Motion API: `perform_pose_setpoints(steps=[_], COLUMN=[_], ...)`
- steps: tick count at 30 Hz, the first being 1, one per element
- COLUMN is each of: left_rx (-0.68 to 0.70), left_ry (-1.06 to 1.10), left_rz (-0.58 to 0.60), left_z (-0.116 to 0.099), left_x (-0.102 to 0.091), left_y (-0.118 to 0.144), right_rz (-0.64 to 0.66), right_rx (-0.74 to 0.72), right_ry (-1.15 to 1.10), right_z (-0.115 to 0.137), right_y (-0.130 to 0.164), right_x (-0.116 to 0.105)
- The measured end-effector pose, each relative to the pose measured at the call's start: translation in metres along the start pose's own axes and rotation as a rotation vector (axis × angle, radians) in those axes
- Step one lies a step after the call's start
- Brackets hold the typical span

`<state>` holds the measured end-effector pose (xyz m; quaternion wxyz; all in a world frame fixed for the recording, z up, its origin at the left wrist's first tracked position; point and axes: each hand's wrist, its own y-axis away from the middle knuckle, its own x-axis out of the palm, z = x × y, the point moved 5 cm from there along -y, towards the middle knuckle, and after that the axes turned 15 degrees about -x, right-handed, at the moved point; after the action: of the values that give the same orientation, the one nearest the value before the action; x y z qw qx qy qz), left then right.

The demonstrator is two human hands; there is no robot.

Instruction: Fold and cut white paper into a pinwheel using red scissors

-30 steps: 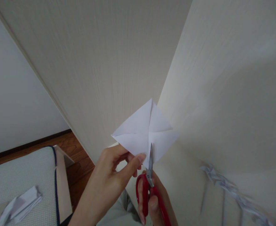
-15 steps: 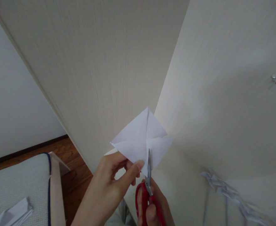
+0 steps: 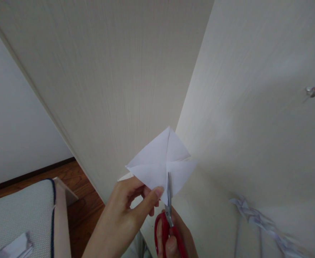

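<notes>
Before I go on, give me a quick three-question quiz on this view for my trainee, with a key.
1. Which hand holds the scissors?
2. True or false: the left hand has its thumb on the paper.
3. What colour are the handles?
A. blue
B. red
C. black

Key:
1. The right hand.
2. True; the thumb lies on the paper's lower left edge.
3. B.
</notes>
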<state>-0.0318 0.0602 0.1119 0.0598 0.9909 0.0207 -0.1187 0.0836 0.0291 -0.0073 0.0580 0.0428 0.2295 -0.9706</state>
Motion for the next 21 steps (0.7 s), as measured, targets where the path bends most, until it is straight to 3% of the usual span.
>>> perform_pose_setpoints(steps=[9, 21], left_rx=[-0.008, -0.014], left_ry=[-0.016, 0.0], left_rz=[0.058, 0.019], left_z=[0.0032, 0.0047], left_x=[0.0025, 0.0021], left_y=[0.0012, -0.0003], right_rz=[0.001, -0.077], right_rx=[-0.046, -0.079], right_ry=[0.016, 0.085], right_z=[-0.0021, -0.0063], right_y=[-0.0067, -0.0018], right_x=[-0.0021, 0.0008])
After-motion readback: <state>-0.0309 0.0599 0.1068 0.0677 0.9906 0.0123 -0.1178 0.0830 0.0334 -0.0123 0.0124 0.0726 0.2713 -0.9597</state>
